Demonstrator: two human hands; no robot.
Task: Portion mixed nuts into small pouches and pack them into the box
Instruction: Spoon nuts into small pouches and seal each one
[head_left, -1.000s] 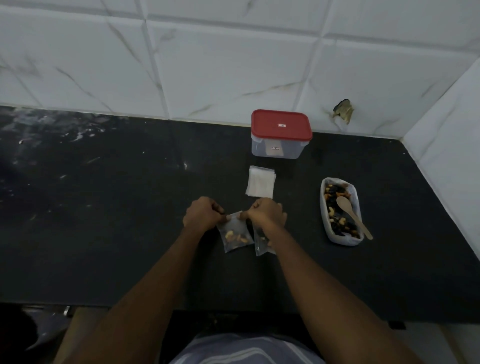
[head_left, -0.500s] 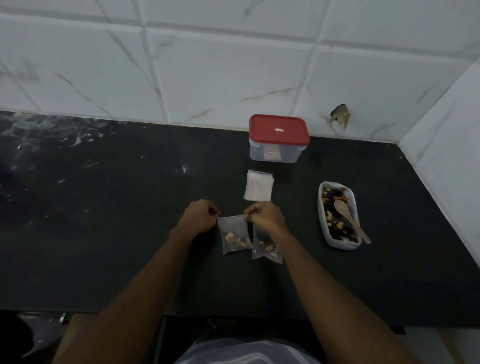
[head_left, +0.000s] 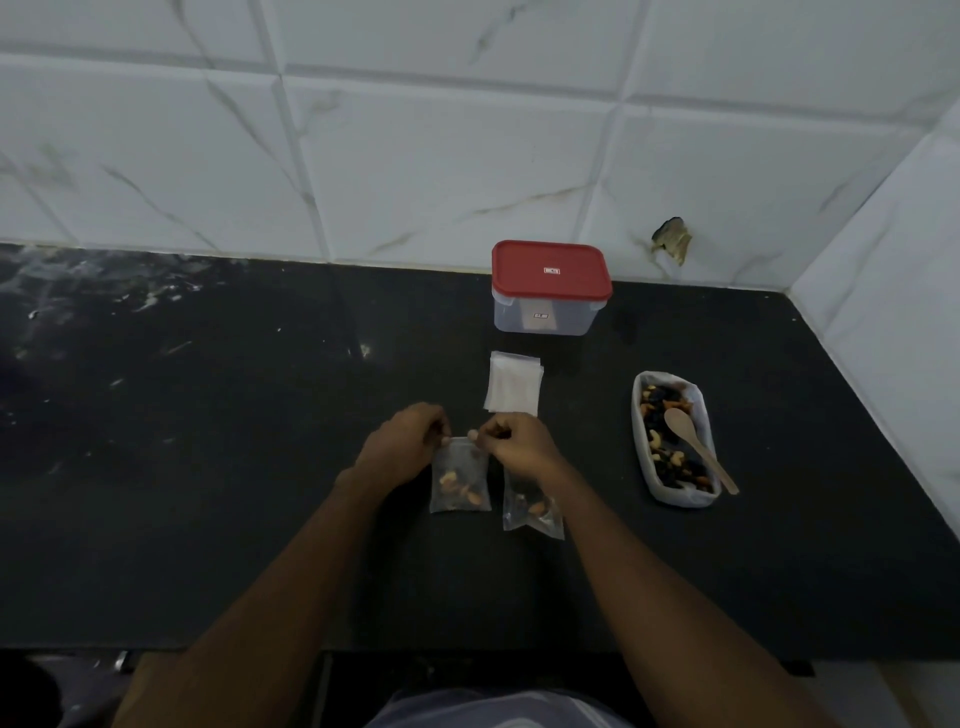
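Toward the front edge of the dark surface (head_left: 208, 467), about mid-width, both hands pinch the top edge of pouch 1 (head_left: 460, 483), which holds mixed nuts: left hand (head_left: 402, 441) and right hand (head_left: 514, 441), fingers curled. Just beside it lies pouch 2 (head_left: 532, 512), also filled, partly under the right wrist. Behind the hands sits a stack of empty pouches (head_left: 513, 383); behind that, near the rear edge, stands the box (head_left: 550, 286) with its red lid on. Toward the right edge, a white tray (head_left: 638, 415) of mixed nuts carries a wooden spoon (head_left: 696, 447).
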